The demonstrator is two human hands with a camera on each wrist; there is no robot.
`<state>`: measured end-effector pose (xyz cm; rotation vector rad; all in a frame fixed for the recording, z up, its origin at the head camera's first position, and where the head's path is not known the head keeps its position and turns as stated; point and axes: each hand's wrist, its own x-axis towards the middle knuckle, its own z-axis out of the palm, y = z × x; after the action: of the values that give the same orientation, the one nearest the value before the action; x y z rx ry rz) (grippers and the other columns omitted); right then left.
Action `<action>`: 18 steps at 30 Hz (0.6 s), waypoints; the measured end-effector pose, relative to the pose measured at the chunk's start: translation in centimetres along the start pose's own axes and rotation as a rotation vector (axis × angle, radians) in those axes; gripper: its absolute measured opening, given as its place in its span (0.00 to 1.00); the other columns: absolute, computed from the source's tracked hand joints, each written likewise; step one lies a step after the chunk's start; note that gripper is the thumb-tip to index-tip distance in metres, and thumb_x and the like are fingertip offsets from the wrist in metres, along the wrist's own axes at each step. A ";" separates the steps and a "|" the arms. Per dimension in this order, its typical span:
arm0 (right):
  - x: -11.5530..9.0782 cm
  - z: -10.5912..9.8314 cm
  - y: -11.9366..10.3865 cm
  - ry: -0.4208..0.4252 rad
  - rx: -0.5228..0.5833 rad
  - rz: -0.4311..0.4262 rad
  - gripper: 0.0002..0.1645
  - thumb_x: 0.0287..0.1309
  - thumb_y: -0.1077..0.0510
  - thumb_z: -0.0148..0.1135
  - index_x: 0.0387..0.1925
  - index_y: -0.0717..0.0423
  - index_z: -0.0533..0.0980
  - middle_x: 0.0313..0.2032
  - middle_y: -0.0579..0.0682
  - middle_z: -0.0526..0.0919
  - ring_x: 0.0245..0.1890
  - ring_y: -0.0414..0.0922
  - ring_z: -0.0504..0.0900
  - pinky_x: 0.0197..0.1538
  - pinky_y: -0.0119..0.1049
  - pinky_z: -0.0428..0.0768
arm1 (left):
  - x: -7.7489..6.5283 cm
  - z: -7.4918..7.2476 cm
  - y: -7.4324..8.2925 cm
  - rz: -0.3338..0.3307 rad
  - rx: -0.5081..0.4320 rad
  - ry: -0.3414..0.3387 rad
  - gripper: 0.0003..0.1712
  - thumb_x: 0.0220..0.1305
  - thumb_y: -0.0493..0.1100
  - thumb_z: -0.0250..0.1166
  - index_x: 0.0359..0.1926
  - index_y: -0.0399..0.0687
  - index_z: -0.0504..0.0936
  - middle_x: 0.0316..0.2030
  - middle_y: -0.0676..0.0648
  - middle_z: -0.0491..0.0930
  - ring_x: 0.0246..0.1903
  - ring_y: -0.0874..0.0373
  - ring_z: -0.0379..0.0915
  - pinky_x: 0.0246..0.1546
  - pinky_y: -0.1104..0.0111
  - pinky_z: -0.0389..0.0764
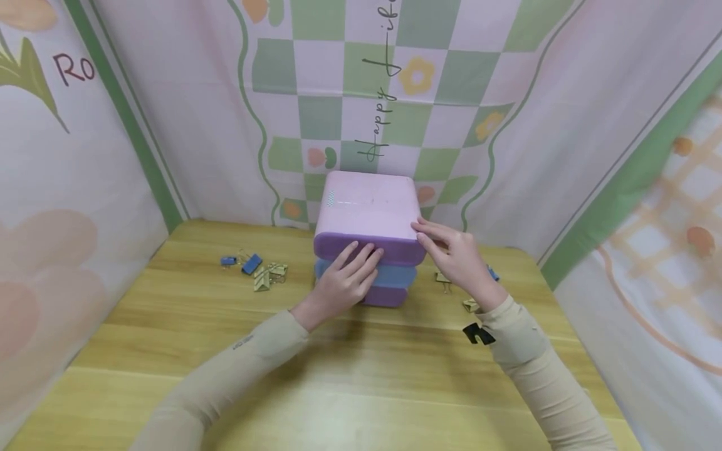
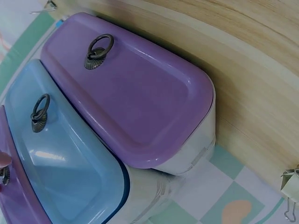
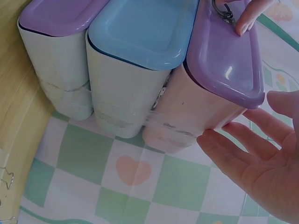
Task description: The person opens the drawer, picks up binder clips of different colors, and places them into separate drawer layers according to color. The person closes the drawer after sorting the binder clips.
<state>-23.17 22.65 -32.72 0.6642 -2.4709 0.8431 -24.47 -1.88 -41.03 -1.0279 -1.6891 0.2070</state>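
A small three-drawer cabinet (image 1: 369,203) stands upright, its top and sides pale pink and white. Its drawer fronts are purple at the top, blue in the middle and purple at the bottom. All three drawers sit pushed in. My left hand (image 1: 343,283) lies against the top purple drawer front (image 3: 219,51), fingertips beside its dark metal ring pull (image 3: 225,13). At the upper right edge, my right hand (image 1: 454,254) touches the cabinet's side with fairly straight fingers. The blue drawer front (image 2: 60,154) and bottom purple front (image 2: 135,93) each carry a ring pull.
Blue binder clips (image 1: 251,264) and gold binder clips (image 1: 269,275) lie left of the cabinet on the wooden table (image 1: 361,388). More gold clips (image 1: 470,305) and a blue clip (image 1: 493,273) lie to its right. A patterned cloth (image 1: 372,75) hangs behind.
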 end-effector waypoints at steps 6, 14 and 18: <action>0.1 0.0 0.0 0.001 0.003 -0.005 0.18 0.65 0.54 0.56 0.52 0.57 0.79 0.56 0.56 0.78 0.51 0.54 0.82 0.47 0.39 0.83 | 0.0 0.0 0.0 0.000 0.008 0.001 0.15 0.69 0.41 0.51 0.40 0.46 0.86 0.57 0.44 0.77 0.59 0.48 0.71 0.67 0.53 0.64; 0.1 0.0 0.2 0.007 0.015 -0.010 0.17 0.65 0.55 0.56 0.52 0.58 0.79 0.56 0.57 0.78 0.50 0.54 0.82 0.47 0.41 0.83 | -0.3 -0.1 0.1 -0.005 -0.010 -0.003 0.16 0.69 0.39 0.50 0.40 0.43 0.85 0.59 0.43 0.76 0.61 0.47 0.70 0.67 0.53 0.65; 0.1 0.0 0.1 0.002 0.013 -0.010 0.18 0.65 0.55 0.56 0.52 0.58 0.79 0.56 0.57 0.78 0.51 0.54 0.82 0.48 0.41 0.83 | -0.7 -0.3 0.1 -0.009 -0.040 -0.032 0.17 0.70 0.38 0.48 0.43 0.41 0.85 0.60 0.41 0.74 0.63 0.46 0.67 0.67 0.54 0.64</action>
<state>-23.28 22.72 -32.70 0.6799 -2.4601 0.8566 -24.12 -2.38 -41.43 -1.0510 -1.7326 0.1858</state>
